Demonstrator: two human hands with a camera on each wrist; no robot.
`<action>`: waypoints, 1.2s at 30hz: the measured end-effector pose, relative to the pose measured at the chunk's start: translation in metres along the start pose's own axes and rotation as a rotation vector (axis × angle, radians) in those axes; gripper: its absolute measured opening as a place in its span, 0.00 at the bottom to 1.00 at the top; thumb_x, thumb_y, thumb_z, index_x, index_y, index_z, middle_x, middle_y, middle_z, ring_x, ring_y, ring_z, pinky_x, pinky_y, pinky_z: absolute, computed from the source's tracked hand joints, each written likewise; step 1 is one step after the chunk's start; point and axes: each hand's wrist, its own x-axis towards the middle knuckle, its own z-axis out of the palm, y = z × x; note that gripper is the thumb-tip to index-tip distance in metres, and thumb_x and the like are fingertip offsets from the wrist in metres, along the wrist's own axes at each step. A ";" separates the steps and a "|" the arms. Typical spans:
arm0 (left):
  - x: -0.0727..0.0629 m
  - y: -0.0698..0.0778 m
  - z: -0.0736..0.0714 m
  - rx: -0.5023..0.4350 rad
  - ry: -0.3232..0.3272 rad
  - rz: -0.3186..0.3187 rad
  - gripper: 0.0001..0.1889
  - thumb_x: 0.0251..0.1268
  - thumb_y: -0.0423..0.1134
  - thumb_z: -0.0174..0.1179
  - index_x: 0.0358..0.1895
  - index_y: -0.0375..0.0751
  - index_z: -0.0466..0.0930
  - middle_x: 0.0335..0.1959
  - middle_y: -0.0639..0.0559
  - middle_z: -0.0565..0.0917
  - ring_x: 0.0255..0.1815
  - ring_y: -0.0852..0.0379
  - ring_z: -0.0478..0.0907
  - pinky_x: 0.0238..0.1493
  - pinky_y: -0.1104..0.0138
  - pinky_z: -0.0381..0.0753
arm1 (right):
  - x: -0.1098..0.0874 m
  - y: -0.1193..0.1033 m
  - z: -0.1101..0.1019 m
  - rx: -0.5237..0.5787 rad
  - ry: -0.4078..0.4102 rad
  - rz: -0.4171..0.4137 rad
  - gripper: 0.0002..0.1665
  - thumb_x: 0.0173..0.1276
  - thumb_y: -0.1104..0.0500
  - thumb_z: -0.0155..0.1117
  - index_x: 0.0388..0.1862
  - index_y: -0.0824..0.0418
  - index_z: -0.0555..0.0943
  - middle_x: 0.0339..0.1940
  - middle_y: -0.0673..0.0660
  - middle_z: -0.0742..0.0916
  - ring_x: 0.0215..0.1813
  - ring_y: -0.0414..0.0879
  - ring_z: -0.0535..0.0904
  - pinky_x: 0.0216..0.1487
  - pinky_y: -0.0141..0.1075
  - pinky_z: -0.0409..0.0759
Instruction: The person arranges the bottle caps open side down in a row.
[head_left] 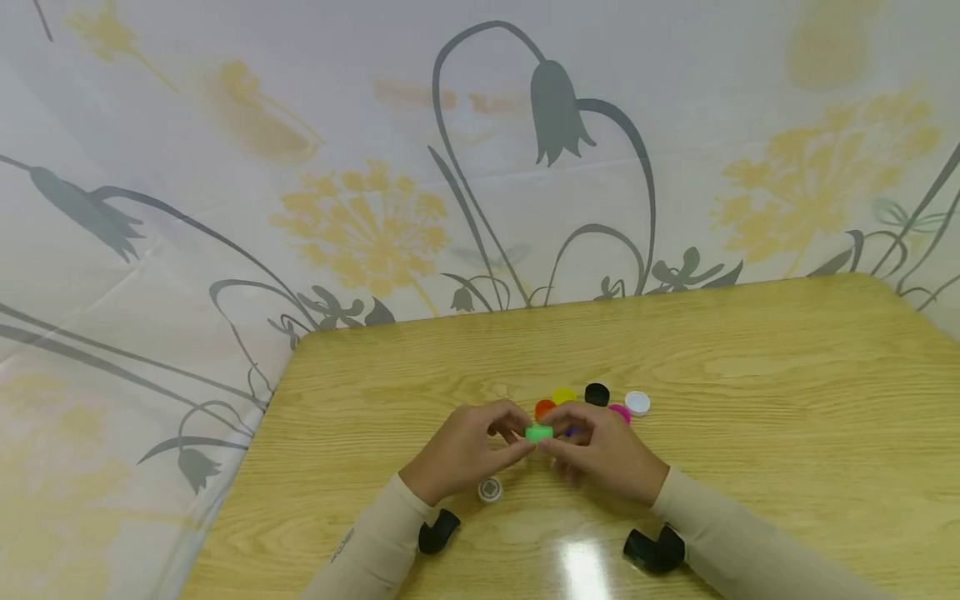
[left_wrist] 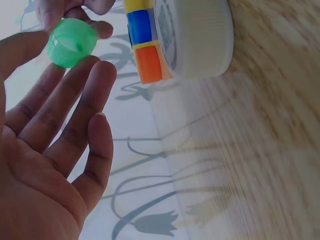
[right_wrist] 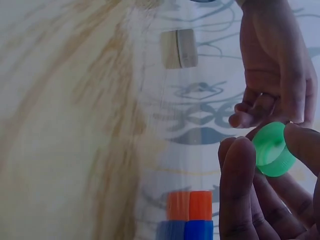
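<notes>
A green bottle cap [head_left: 538, 433] is held up between the two hands, off the table. The left hand [head_left: 468, 454] pinches it from the left with thumb and fingertips. From the other side the right hand [head_left: 606, 454] grips it, thumb toward the viewer. The right wrist view shows the hollow inside of the cap [right_wrist: 272, 150]. Below the left hand stands a small white round piece [head_left: 490, 489] with a dark pattern on top. Behind the right hand lie an orange-red cap [head_left: 544, 408], a yellow cap [head_left: 564, 395] and a blue cap [left_wrist: 140, 26], the blue one mostly hidden in the head view.
A black cap [head_left: 597, 394], a magenta cap [head_left: 621, 412] and a white cap [head_left: 637, 403] lie on the wooden table [head_left: 787, 400] beyond the right hand. Black wrist mounts [head_left: 655, 550] sit under both sleeves. A flower-patterned curtain [head_left: 480, 183] hangs along the table's far edge.
</notes>
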 end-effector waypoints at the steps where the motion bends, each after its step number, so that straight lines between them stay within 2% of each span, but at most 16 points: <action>1: 0.000 0.000 0.000 0.001 0.005 -0.009 0.09 0.70 0.44 0.64 0.49 0.50 0.82 0.44 0.60 0.87 0.39 0.71 0.82 0.51 0.67 0.83 | 0.000 0.000 0.000 -0.013 0.007 -0.006 0.19 0.70 0.53 0.67 0.54 0.63 0.80 0.38 0.63 0.87 0.24 0.51 0.84 0.27 0.43 0.85; 3: 0.001 0.000 0.000 0.008 0.017 -0.021 0.09 0.70 0.45 0.63 0.48 0.50 0.83 0.45 0.61 0.87 0.39 0.72 0.82 0.52 0.67 0.82 | 0.000 -0.001 0.000 -0.031 0.016 -0.008 0.20 0.70 0.53 0.68 0.54 0.63 0.80 0.39 0.62 0.87 0.24 0.51 0.84 0.27 0.43 0.85; 10: -0.001 -0.001 0.003 0.029 0.068 -0.012 0.10 0.67 0.44 0.66 0.48 0.49 0.83 0.44 0.60 0.88 0.39 0.70 0.83 0.52 0.65 0.82 | -0.004 -0.002 0.001 -0.087 0.033 -0.022 0.24 0.68 0.56 0.69 0.59 0.67 0.79 0.27 0.60 0.88 0.23 0.46 0.83 0.27 0.38 0.83; 20: -0.005 -0.001 0.003 0.033 0.076 -0.030 0.14 0.66 0.44 0.67 0.53 0.46 0.84 0.43 0.57 0.90 0.43 0.63 0.85 0.45 0.66 0.84 | -0.003 -0.006 0.003 -0.161 0.042 -0.063 0.22 0.66 0.57 0.71 0.57 0.64 0.81 0.29 0.56 0.88 0.23 0.42 0.83 0.25 0.35 0.82; 24: -0.006 0.003 0.002 0.046 0.069 -0.041 0.14 0.66 0.45 0.67 0.53 0.47 0.85 0.45 0.57 0.90 0.44 0.64 0.85 0.47 0.66 0.84 | -0.003 -0.008 0.004 -0.173 0.047 -0.074 0.21 0.66 0.58 0.71 0.56 0.64 0.82 0.34 0.57 0.88 0.23 0.42 0.83 0.25 0.34 0.81; 29: -0.009 0.007 0.002 0.069 0.038 -0.070 0.13 0.66 0.45 0.68 0.51 0.49 0.85 0.44 0.60 0.89 0.44 0.64 0.84 0.48 0.68 0.83 | -0.006 -0.006 0.007 -0.173 0.019 -0.084 0.19 0.67 0.58 0.70 0.56 0.62 0.82 0.44 0.59 0.87 0.28 0.43 0.85 0.29 0.33 0.83; 36: -0.019 0.010 -0.001 0.079 0.017 -0.085 0.10 0.66 0.47 0.67 0.48 0.52 0.85 0.46 0.63 0.88 0.47 0.59 0.84 0.50 0.65 0.83 | -0.007 -0.010 0.011 -0.220 -0.014 -0.094 0.20 0.66 0.58 0.71 0.56 0.61 0.82 0.47 0.58 0.88 0.33 0.36 0.85 0.34 0.31 0.83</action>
